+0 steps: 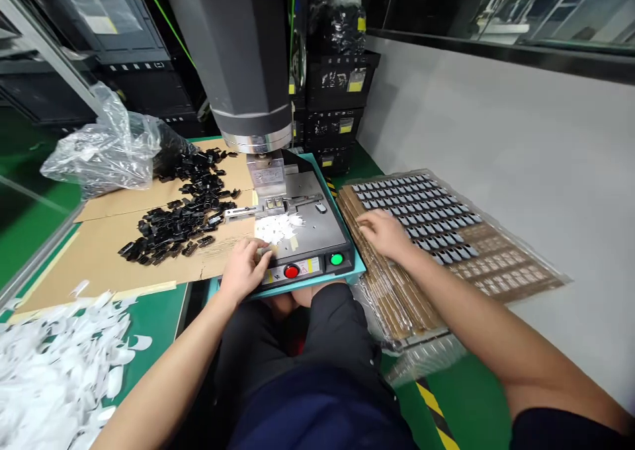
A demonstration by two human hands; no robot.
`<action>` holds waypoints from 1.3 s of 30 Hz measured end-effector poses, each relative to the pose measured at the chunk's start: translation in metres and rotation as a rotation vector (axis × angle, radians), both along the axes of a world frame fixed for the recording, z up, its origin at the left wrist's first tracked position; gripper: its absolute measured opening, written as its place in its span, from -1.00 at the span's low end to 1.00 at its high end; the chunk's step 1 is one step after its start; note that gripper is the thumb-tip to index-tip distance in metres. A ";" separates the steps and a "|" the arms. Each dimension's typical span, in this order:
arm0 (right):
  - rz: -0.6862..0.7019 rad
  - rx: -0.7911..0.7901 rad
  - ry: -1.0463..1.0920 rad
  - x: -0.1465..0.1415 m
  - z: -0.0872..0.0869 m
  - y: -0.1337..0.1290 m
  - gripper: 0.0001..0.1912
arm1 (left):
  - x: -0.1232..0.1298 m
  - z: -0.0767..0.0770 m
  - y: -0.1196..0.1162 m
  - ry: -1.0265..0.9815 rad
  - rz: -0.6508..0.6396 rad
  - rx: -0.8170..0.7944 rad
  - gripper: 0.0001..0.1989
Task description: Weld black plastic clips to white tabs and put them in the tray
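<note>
My left hand (pixel 245 265) is at the front left edge of a press machine's base (pixel 317 235), thumb and forefinger apart, beside a loose pile of small white pieces (pixel 278 227). My right hand (pixel 384 233) is above the left edge of a stack of clear trays (pixel 391 291). Its fingers stretch loosely toward the machine, with nothing visible in them. Grey, shiny parts (pixel 421 205) fill several rows of the top tray. One small grey part (pixel 321 208) lies on the base, right of the metal fixture (pixel 274 205) under the press head (pixel 255 132).
Many black plastic parts (pixel 183 222) lie on cardboard (pixel 99 238) at left, by a clear plastic bag (pixel 114 149). White film pieces (pixel 59 370) are heaped at lower left. A red button (pixel 291 271) and a green button (pixel 337 259) face me. Black crates (pixel 337 106) stand behind.
</note>
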State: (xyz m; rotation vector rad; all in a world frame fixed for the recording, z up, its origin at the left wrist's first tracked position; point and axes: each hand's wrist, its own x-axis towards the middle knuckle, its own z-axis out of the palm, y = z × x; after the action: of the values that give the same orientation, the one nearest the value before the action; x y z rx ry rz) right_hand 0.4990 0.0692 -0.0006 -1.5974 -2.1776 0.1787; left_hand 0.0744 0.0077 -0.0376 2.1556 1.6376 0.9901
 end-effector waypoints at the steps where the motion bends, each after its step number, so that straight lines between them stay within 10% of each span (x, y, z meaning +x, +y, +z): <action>1: 0.123 0.012 -0.003 -0.030 -0.001 0.004 -0.69 | -0.002 0.000 0.004 0.046 0.013 0.015 -0.76; 5: 0.372 0.088 -0.047 -0.123 -0.018 0.019 -0.63 | -0.009 -0.006 0.016 0.106 0.050 0.019 -0.72; 10: 0.380 0.135 -0.029 -0.168 -0.044 0.033 -0.68 | -0.017 -0.016 0.021 0.119 0.026 0.015 -0.72; 39: 0.199 0.187 0.462 -0.165 -0.052 0.026 -0.79 | 0.004 0.005 0.044 0.160 0.122 -0.011 -0.84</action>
State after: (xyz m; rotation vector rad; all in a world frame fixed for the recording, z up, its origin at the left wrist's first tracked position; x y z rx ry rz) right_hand 0.3338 0.0952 -0.0522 -1.1050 -1.9203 0.3547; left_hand 0.0785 0.0515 -0.0325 2.2006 1.8628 0.8580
